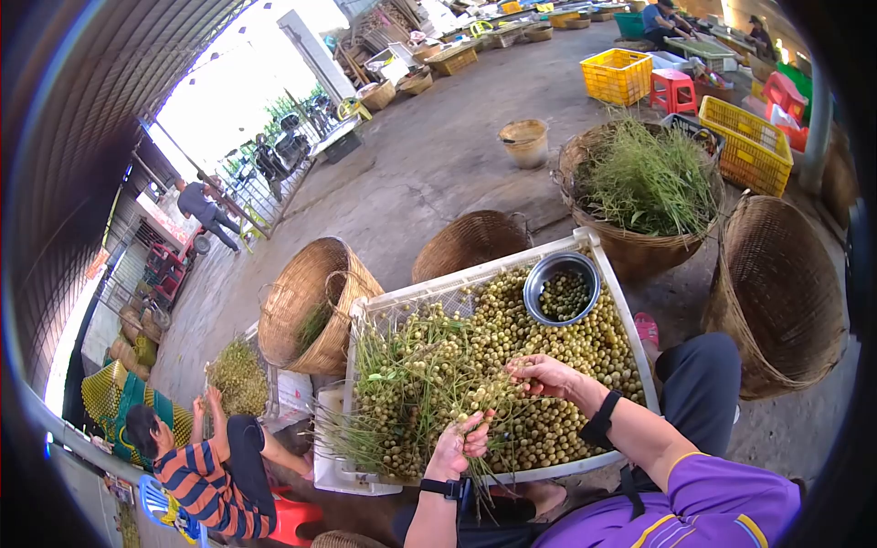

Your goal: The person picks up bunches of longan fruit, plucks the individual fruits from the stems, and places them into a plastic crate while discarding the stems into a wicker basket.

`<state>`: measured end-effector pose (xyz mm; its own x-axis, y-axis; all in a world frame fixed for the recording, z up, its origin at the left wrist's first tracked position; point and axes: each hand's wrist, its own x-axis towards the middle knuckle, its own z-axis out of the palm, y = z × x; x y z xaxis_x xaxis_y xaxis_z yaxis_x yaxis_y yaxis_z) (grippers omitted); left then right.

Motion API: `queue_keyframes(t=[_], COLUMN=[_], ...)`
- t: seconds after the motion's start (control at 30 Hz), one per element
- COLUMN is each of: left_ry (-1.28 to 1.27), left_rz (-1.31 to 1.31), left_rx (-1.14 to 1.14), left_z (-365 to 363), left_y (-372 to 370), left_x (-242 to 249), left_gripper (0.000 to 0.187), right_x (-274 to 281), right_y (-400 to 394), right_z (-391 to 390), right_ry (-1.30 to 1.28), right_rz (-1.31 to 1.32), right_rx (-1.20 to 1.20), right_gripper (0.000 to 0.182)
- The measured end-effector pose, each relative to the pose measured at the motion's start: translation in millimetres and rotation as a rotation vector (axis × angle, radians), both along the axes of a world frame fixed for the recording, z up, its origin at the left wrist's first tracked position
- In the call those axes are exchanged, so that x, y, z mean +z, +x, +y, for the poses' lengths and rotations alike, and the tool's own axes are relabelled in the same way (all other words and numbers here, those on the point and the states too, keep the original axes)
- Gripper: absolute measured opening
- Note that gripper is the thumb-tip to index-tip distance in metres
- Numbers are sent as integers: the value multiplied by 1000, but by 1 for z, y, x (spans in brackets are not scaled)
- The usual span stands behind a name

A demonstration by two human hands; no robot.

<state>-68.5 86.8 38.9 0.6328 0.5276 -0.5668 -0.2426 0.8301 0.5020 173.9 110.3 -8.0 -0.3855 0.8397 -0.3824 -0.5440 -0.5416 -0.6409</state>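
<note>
A white mesh tray (647, 384) lies in front of me, heaped with small round yellow-brown fruits (598, 342). Stems with fruits still on them pile up on its left side (393, 365). Low over the tray's near part, my left hand (459, 445) is closed around a bunch of fruit stems (480, 468), whose ends hang below the fingers. Just above and to the right, my right hand (545, 375) pinches at fruits of the bunch; its fingertips partly hide them. A steel bowl (533, 297) with darker fruits inside rests on the heap near the far right corner.
Wicker baskets stand around the tray: one at left (311, 292), one behind (457, 247), one full of green stems (630, 247), one at right (786, 301). A person in a striped shirt (206, 479) sits at left. Yellow crates (617, 78) and a bucket (525, 144) stand farther back.
</note>
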Motion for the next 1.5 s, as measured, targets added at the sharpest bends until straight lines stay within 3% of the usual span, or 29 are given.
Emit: queue_keyframes(t=[0.1,0.2,0.43,0.57,0.7,0.97,1.1,1.17,1.33,1.37,1.43,1.5], left_ry=[-9,-26,2,-22,-6,1,-39,-13,-27,-60,-74,-77], left_rz=[-4,-53,-74,-5,-24,-34,-114,-112,-150,-202,-202,-241], left_rx=[21,67,161,192,195,181,214,242,218,191,143,70], left_z=[-3,-5,-1,-4,-4,-3,-2,-3,-3,-3,-5,-6], left_y=[2,3,4,8,8,8,2,1,12,15,23,31], left_x=[-2,-9,-10,-3,-5,0,-4,-1,-4,-4,-2,2], left_gripper=[26,26,21,17,19,20,17,15,12,12,13,16], right_x=[0,-6,-18,-10,-6,-10,-11,-7,32,8,15,20], right_y=[-2,0,15,27,28,19,23,23,2,-6,-19,-22], right_z=[1,1,-9,-16,-17,-21,-23,-28,-34,-26,-26,-22], right_ry=[-53,-92,-15,24,3,-32,-104,66,112,152,235,220], right_rz=[-88,119,316,219,226,107,361,226,-96,-121,-179,-135], right_rx=[-147,-218,-10,132,116,-50,-279,-123,183,200,94,94], right_gripper=[24,22,27,32,31,25,26,28,47,57,63,52])
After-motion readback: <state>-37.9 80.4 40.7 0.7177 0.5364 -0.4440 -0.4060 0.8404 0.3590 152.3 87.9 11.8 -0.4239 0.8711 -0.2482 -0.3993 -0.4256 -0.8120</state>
